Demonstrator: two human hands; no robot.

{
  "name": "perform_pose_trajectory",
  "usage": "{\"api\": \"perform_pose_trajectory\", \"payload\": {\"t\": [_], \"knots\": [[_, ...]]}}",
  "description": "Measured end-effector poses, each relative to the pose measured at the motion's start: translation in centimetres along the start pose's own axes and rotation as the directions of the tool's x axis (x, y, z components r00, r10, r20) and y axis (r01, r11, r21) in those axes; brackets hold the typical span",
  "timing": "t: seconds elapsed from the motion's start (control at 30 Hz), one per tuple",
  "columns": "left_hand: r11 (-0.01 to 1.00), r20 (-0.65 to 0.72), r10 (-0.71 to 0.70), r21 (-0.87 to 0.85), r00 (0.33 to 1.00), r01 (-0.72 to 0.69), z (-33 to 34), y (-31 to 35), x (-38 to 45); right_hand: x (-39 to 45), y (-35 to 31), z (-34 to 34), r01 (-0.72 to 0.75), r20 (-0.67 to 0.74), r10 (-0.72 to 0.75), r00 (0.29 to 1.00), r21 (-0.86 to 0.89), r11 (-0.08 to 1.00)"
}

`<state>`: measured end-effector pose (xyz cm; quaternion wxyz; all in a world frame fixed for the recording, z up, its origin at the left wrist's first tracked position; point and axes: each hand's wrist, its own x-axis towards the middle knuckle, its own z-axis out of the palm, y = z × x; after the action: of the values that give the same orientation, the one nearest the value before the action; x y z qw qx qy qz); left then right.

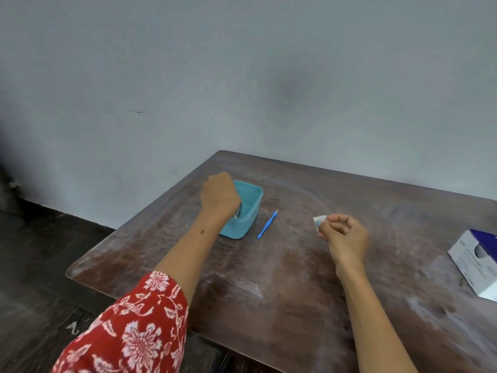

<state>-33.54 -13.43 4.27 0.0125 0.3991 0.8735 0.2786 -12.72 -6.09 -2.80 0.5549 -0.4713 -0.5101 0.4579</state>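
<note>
Scuffed brown table (290,270) against grey wall (242,76) | left hand (220,196) in teal tub (252,204) near table's left edge, fingers hidden, grip unclear | right hand (347,238) pinches white packet (319,221) above mid-table

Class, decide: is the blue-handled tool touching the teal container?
Apart. The head view shows a strip of table between the blue-handled tool and the side wall of the teal container.

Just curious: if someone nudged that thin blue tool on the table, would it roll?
Probably light: the blue tool is thin and looks plastic. It may roll, its handle seeming rounded. Its fine tip looks bendable.
</note>
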Motion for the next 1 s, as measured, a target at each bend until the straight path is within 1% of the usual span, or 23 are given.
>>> {"api": "perform_pose_trajectory", "payload": {"t": [0.2, 0.3, 0.37, 0.47, 0.57, 0.67, 0.77, 0.83, 0.9, 1.0], "knots": [[0.989, 0.045, 0.026, 0.142, 0.999, -0.032, -0.2, 1.2, -0.2, 0.1, 0.0, 0.0, 0.004, 0.004, -0.004, 1.000, -0.021, 1.000], [0.988, 0.101, 0.021, 0.149, 0.995, -0.036, 0.0, 1.2, -0.3, 0.1, 0.0, 0.0, 0.009, 0.013, -0.008, 1.000, -0.030, 0.999], [0.989, 0.111, 0.014, 0.144, 0.994, -0.030, 0.2, 1.1, -0.2, 0.1, 0.0, -0.1, 0.012, 0.018, -0.011, 1.000, -0.044, 0.999], [0.987, 0.099, 0.016, 0.158, 0.995, -0.032, 0.3, 1.0, -0.1, 0.0, -0.1, -0.1, 0.014, 0.021, -0.013, 1.000, -0.044, 0.999], [0.984, 0.025, 0.055, 0.166, 0.998, -0.058, -0.2, 1.4, -0.1, -0.1, -0.3, -0.1, 0.014, 0.022, -0.013, 1.000, -0.042, 0.999], [0.983, -0.065, 0.156, 0.107, 0.986, -0.148, -0.2, 2.6, -0.3, -0.1, -0.3, -0.2, 0.017, 0.018, -0.016, 1.000, -0.041, 0.999], [0.957, -0.080, 0.290, 0.042, 0.954, -0.287, 1.1, 4.1, -1.6, -0.2, -0.3, -0.2, 0.015, 0.015, -0.015, 1.000, -0.037, 0.999], [0.929, -0.043, 0.368, 0.054, 0.929, -0.366, 2.4, 5.1, -3.1, -0.1, -0.3, -0.2, 0.018, 0.009, -0.017, 1.000, -0.033, 0.999], [0.901, 0.020, 0.414, 0.131, 0.910, -0.413, 3.7, 5.7, -4.6, -0.1, -0.2, -0.3, 0.022, 0.008, -0.022, 1.000, -0.034, 0.999], [0.856, 0.124, 0.420, 0.274, 0.899, -0.438, 5.4, 6.0, -5.5, -0.1, 0.0, -0.3, 0.023, 0.008, -0.023, 1.000, -0.030, 0.999]]}}
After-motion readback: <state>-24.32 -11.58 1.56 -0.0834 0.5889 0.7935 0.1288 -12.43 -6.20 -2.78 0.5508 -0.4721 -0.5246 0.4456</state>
